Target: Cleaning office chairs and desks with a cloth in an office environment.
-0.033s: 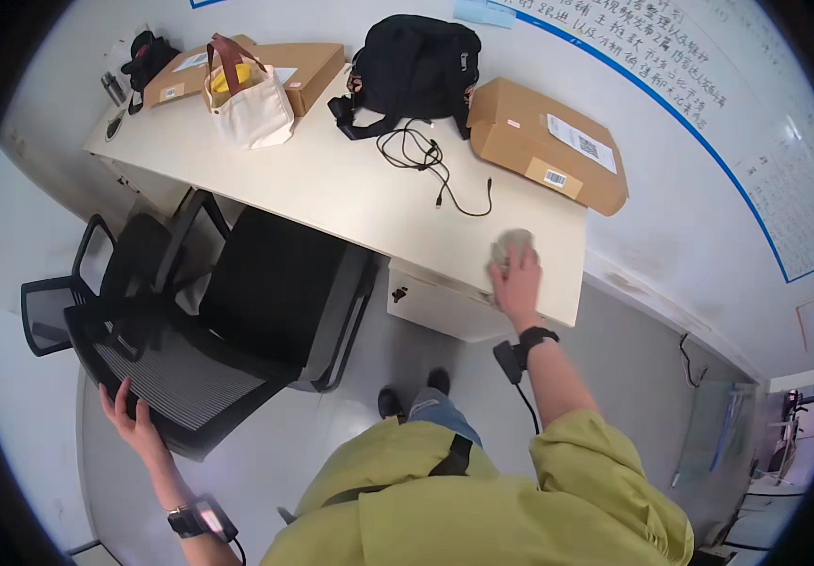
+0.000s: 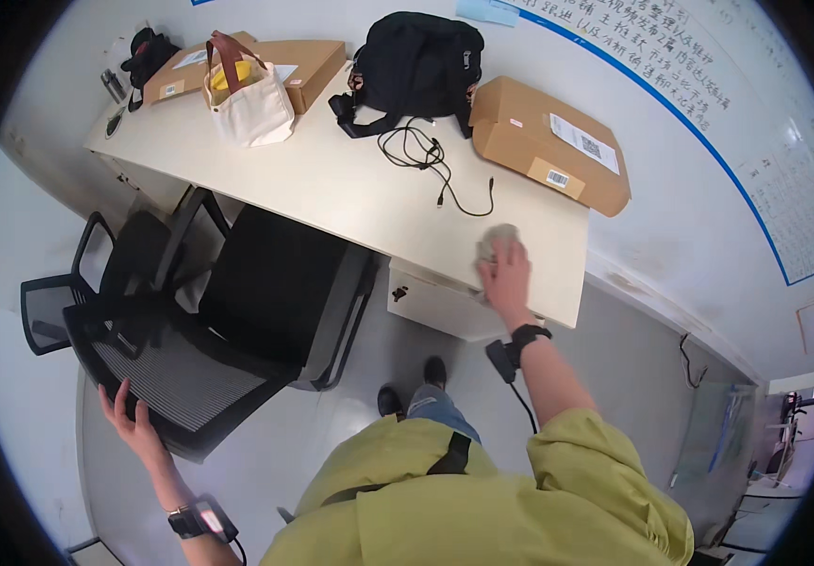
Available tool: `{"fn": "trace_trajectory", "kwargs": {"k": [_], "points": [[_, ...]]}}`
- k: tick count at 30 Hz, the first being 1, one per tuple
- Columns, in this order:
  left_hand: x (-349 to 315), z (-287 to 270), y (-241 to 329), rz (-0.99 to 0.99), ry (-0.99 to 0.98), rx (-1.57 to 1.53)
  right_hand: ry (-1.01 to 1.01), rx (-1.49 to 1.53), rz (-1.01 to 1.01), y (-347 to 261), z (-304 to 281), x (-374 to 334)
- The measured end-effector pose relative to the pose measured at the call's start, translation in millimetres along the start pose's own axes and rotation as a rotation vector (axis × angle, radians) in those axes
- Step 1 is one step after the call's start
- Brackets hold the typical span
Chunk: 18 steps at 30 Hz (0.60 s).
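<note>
My right hand (image 2: 509, 279) presses a grey cloth (image 2: 496, 238) against the top of the cream desk (image 2: 350, 193), close to its right end. The fingers lie over the cloth and hide part of it. Down at the left, my left hand (image 2: 139, 436) touches the top edge of a black mesh office chair's backrest (image 2: 185, 382). Its fingers are stretched out and spread along the frame, not wrapped round it.
A black cable (image 2: 445, 170) lies loosely coiled beyond the cloth. Behind it stand a black backpack (image 2: 412, 71) and a cardboard box (image 2: 539, 141). Farther left are a cream tote bag (image 2: 254, 113) and another box (image 2: 317, 66). A second chair (image 2: 133, 250) stands beside the first.
My right hand has slid a little to the left across the desk, and the cloth has moved with it. My left hand and the chair look unmoved.
</note>
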<state>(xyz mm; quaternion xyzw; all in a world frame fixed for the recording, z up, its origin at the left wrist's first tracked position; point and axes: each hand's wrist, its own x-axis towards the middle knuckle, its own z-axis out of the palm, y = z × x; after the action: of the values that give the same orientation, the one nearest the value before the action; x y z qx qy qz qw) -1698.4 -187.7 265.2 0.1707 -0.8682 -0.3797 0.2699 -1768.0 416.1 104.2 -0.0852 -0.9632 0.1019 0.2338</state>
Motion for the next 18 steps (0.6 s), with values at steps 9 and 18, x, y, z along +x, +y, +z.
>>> {"fn": "trace_trajectory", "kwargs": {"k": [9,18], "points": [[0.6,-10.5,-1.5,-0.070,-0.079,0.033,-0.340,0.571,-0.363,-98.8,3.8,23.5],[7.2,-8.8,-7.4,-0.043,-0.049,0.449,0.054,0.077,0.132,53.7,-21.8,34.0]]}}
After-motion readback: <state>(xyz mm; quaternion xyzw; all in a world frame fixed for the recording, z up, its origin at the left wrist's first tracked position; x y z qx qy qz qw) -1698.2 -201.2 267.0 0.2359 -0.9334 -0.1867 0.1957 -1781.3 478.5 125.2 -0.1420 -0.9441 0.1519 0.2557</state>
